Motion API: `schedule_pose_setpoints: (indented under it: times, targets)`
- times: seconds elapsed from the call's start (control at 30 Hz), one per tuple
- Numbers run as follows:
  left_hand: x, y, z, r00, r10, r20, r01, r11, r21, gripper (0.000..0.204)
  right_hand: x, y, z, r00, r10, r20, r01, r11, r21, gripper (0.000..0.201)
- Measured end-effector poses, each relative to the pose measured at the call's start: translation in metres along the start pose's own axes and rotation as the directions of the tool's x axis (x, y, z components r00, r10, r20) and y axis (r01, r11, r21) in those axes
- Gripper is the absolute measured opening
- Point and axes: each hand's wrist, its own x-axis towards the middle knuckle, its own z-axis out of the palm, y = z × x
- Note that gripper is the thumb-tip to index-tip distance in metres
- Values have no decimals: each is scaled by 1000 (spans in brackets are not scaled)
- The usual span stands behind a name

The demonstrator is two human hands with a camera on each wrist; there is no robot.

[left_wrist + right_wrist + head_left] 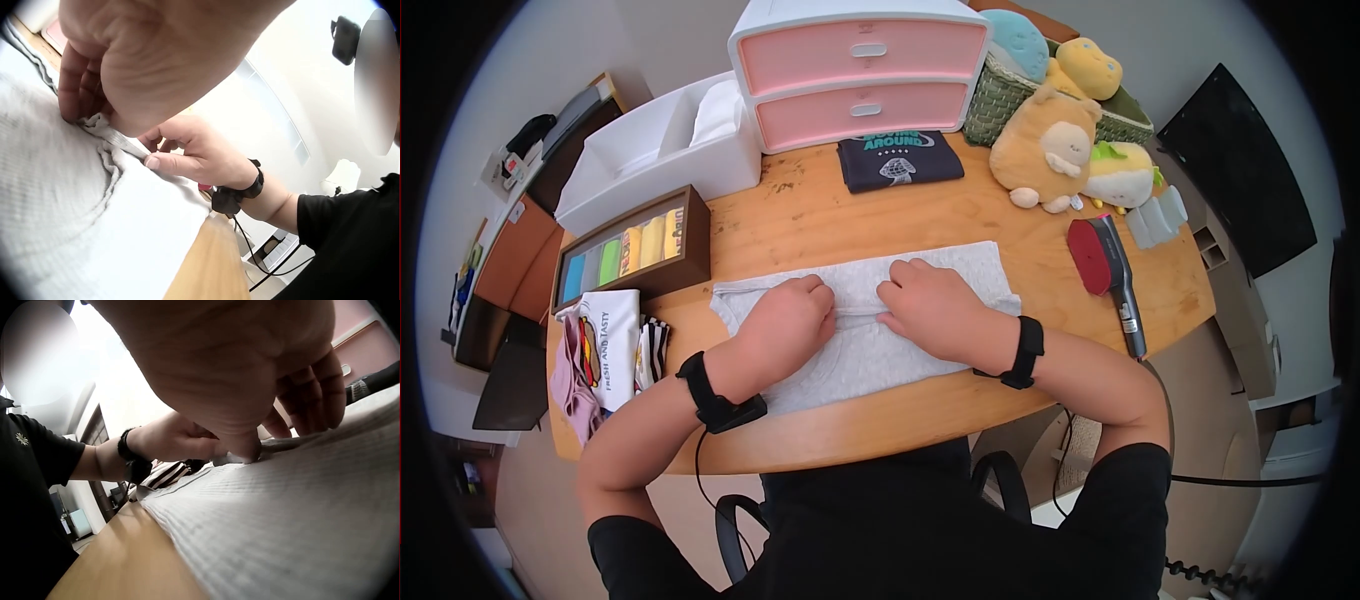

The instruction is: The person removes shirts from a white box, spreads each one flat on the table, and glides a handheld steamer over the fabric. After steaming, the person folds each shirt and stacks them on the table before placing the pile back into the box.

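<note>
A light grey cloth (870, 355) lies spread on the wooden table, with a raised fold along its middle. The left hand (790, 320) grips the fold at its left part, fingers curled over the fabric. A short gap to the right, the right hand (940, 310) pinches the same fold between thumb and fingers. In the left wrist view the left hand (150, 62) holds a bunched edge of the cloth (56, 187), and the right hand (200, 153) has its thumb along it. The right wrist view shows the right hand (237, 369) with fingertips on the cloth (281, 506).
Behind the cloth are a folded dark shirt (900, 165), a pink-fronted drawer unit (860, 75) and a white bin (660, 160). To the left are a box of rolled cloths (635, 250) and folded clothes (610, 345). Plush toys (1045, 150) and a red-headed brush (1105, 265) sit right.
</note>
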Motion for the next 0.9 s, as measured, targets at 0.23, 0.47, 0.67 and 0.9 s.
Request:
schedule_pose_setpoints:
  times: [0.23, 0.47, 0.67, 0.9]
  targets:
    - [-3, -4, 0, 999, 24, -30, -26, 998, -56, 7, -21, 34, -15, 994, 106, -31, -111, 963, -246, 10]
    - [-4, -3, 1, 998, 52, -47, -55, 996, -63, 7, -59, 74, -40, 971, 170, -166, -197, 968, -158, 16]
    - [-5, -2, 1, 997, 68, -27, -70, 995, -74, 7, -76, 84, -47, 980, 160, -116, -161, 987, 3, 22]
    - [-7, 3, 0, 997, 73, 15, -72, 997, -38, 7, -82, 90, -50, 988, 53, -144, -40, 995, 94, 16]
